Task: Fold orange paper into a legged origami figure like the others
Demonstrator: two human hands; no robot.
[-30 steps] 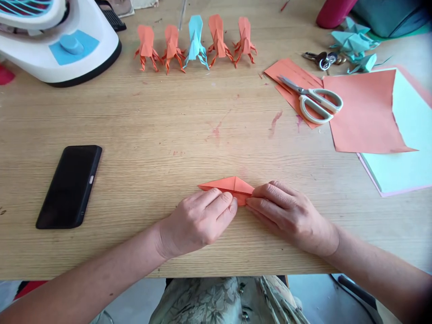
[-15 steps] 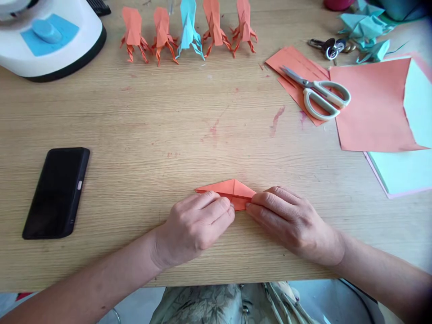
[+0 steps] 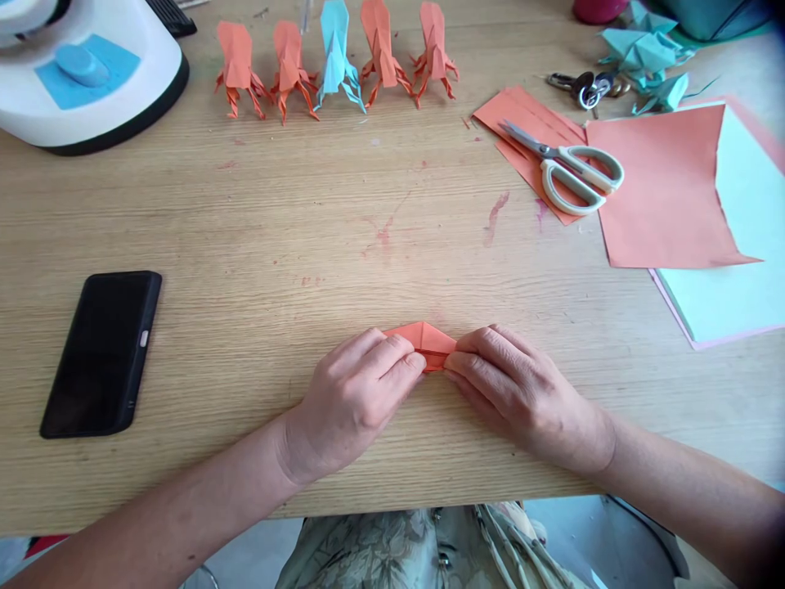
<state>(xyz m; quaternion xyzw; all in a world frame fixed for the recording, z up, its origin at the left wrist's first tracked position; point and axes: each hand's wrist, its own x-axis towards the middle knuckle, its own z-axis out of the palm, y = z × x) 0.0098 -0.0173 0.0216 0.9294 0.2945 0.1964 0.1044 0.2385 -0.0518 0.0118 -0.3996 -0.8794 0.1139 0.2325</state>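
Note:
A small folded orange paper (image 3: 428, 342) lies flat on the wooden table (image 3: 275, 229) near its front edge. My left hand (image 3: 359, 393) covers the paper's left part, fingers curled and pressing on it. My right hand (image 3: 521, 388) presses the right end with its fingertips bent down onto the fold. Only the paper's middle peak shows between the two hands.
A row of folded paper figures (image 3: 334, 53), orange with one blue, stands at the back. Scissors (image 3: 567, 168) lie on orange paper sheets (image 3: 666, 192) at the right, beside a pale pad (image 3: 736, 278), keys (image 3: 582, 86) and teal paper figures (image 3: 643, 53). A black phone (image 3: 101, 352) lies left; a white appliance (image 3: 91, 74) sits back left.
My left hand has slid to the right over the paper, hiding its pointed left end. The view shifted slightly; the right hand stays on the right end.

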